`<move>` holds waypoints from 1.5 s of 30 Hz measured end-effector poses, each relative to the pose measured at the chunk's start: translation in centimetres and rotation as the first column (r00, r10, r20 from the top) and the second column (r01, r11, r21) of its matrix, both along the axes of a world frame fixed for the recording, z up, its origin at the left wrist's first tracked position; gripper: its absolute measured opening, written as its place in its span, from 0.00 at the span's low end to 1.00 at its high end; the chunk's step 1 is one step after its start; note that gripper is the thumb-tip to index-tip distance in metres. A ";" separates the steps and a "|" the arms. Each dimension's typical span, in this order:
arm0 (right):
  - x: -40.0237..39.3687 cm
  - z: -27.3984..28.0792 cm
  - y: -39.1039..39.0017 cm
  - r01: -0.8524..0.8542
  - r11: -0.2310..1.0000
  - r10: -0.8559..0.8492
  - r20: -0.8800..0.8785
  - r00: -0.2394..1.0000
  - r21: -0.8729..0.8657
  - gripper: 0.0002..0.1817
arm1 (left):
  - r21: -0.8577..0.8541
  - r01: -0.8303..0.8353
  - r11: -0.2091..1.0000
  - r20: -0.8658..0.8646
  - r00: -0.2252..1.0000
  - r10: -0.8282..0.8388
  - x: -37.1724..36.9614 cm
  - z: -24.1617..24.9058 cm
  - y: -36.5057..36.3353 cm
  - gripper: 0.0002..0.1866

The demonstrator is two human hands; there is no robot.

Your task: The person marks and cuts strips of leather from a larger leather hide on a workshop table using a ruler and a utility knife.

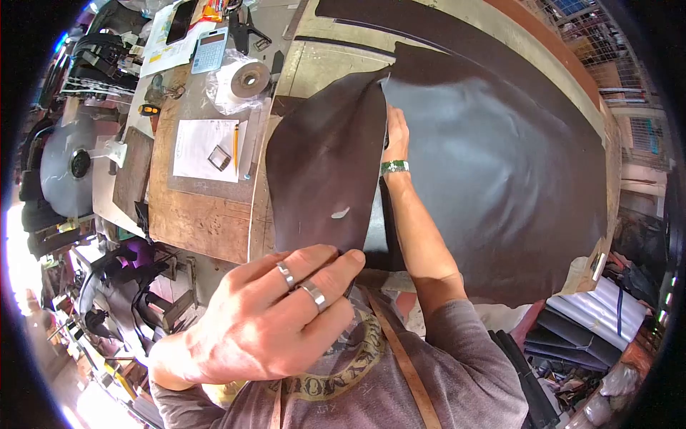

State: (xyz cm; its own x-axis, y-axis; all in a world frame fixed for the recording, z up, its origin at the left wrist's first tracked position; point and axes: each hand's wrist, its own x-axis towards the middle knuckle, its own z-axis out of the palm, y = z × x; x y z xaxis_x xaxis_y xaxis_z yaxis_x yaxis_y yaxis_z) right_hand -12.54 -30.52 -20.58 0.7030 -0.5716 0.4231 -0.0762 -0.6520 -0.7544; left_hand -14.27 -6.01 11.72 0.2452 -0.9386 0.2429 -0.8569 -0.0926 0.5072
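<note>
A large dark brown leather sheet [493, 164] lies across the work table. A narrower leather piece [321, 157] with a small pale mark stands to its left, its right edge raised. My left hand [279, 311], wearing two rings, is closed at the near edge of that piece, fingers pressed together on it. My right hand [396, 136], with a green beaded bracelet at the wrist, reaches forward beside the raised edge. Its fingers are partly hidden behind the leather, and what they hold cannot be made out.
To the left a wooden bench [196, 222] bears paper [193, 146] with a pencil, a tape roll [250, 79], a calculator [210, 50] and a phone [181, 20]. A fan [68, 164] stands far left. Folded material [579, 332] lies at the lower right.
</note>
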 end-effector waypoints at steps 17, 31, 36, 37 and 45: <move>5.9 0.0 -3.5 0.075 0.997 -0.075 0.012 0.997 -0.033 0.14 | 0.043 -0.081 0.996 0.024 0.997 0.080 1.3 2.0 2.1 0.09; 2.2 -4.2 -14.8 -0.058 0.456 -0.046 0.089 0.995 0.888 0.48 | -0.338 -0.932 -0.129 -0.578 0.097 0.810 -10.1 9.1 28.1 0.16; -3.0 -0.1 -15.4 0.028 0.362 -0.244 0.065 0.968 0.932 0.43 | -0.457 -0.797 -0.395 -0.271 -0.299 0.915 -19.1 13.2 38.5 0.15; -4.1 0.3 -15.5 0.027 0.373 -0.260 0.077 0.963 0.927 0.43 | -0.447 -0.801 -0.398 -0.174 -0.358 0.917 -20.6 14.3 40.3 0.15; -11.8 5.2 -8.9 0.144 0.582 -0.316 0.058 0.947 0.801 0.42 | -0.388 -0.849 -0.359 0.580 -0.528 0.620 -25.3 16.8 63.8 0.14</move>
